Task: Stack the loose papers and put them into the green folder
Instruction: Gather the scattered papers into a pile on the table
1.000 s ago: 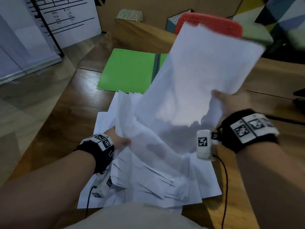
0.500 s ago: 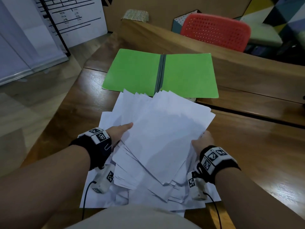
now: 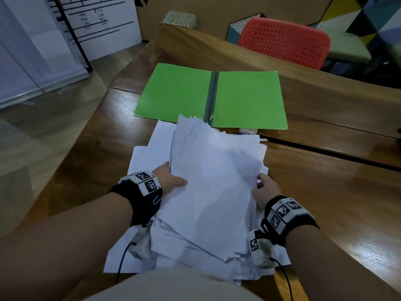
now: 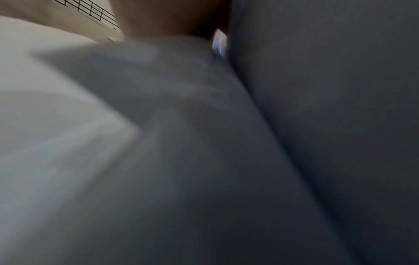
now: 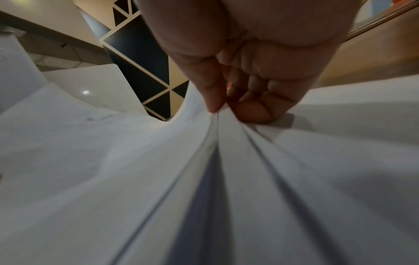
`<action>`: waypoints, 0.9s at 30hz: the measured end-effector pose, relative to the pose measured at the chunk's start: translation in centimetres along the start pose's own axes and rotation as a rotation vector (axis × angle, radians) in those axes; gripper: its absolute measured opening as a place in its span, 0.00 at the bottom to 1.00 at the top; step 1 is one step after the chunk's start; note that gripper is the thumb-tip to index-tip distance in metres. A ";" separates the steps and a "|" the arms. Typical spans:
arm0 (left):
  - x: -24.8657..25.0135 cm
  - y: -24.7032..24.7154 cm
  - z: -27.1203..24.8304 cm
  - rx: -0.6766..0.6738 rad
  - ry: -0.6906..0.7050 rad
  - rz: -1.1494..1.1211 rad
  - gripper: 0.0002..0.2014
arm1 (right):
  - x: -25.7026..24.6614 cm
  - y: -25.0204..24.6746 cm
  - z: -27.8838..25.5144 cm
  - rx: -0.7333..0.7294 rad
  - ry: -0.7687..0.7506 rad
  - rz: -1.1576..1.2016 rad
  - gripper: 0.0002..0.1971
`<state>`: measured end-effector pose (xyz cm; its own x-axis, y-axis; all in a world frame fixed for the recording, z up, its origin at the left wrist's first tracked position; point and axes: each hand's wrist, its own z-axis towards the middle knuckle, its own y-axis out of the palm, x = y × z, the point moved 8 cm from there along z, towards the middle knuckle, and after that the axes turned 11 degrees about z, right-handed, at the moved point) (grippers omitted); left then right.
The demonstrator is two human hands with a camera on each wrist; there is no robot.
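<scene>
A loose pile of white papers (image 3: 212,183) lies on the wooden table (image 3: 325,203) in front of me, its sheets fanned and uneven. The green folder (image 3: 247,98) lies open flat just beyond the pile. My left hand (image 3: 171,181) grips the pile's left edge, thumb on top and fingers hidden under the sheets. My right hand (image 3: 263,187) holds the right edge; in the right wrist view its thumb and curled fingers (image 5: 247,100) pinch several sheets (image 5: 204,179). The left wrist view shows only blurred paper (image 4: 158,143).
A red perforated chair back (image 3: 284,42) stands behind the raised wooden ledge (image 3: 325,88) at the far side. A whiteboard (image 3: 97,25) leans at the back left. A small white object (image 3: 248,131) peeks out under the folder's near edge. The floor drops off left of the table.
The sheet my right hand held high has come down onto the pile. Both hands have closed in on the pile's sides, drawing the papers closer together.
</scene>
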<state>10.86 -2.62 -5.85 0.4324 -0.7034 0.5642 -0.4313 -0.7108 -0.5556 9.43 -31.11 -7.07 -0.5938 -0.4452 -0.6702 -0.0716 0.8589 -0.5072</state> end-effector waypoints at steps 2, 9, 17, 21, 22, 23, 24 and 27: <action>0.4 -0.3 -0.3 0.041 0.035 0.020 0.26 | 0.3 -0.2 -0.2 0.014 0.037 0.070 0.21; 1.0 -2.8 -3.2 -0.084 0.161 -0.408 0.21 | 1.3 -2.3 -0.8 -0.070 -0.039 0.350 0.40; 3.4 0.9 -2.6 -0.245 0.242 -0.013 0.35 | 2.7 -0.8 -0.6 -0.075 0.099 0.525 0.39; -1.5 -3.9 -0.1 0.189 -0.095 0.187 0.33 | 4.7 -3.4 -0.4 0.071 0.160 0.421 0.19; -3.1 -5.1 -0.1 0.248 -0.218 0.250 0.37 | 5.4 -3.8 -0.2 0.095 0.181 0.405 0.18; -4.5 -6.0 0.1 0.272 -0.304 0.322 0.39 | 5.8 -3.9 -0.3 0.098 0.191 0.384 0.19; -5.5 -6.3 0.3 0.249 -0.360 0.367 0.39 | 6.3 -3.9 0.1 0.107 0.200 0.382 0.20; -6.8 -5.9 1.4 0.210 -0.381 0.382 0.40 | 6.8 -3.5 0.4 0.109 0.221 0.390 0.22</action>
<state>11.56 6.41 -7.24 0.5480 -0.8342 0.0615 -0.4637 -0.3641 -0.8077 6.01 -37.27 -10.03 -0.7167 -0.0191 -0.6971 0.2692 0.9146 -0.3019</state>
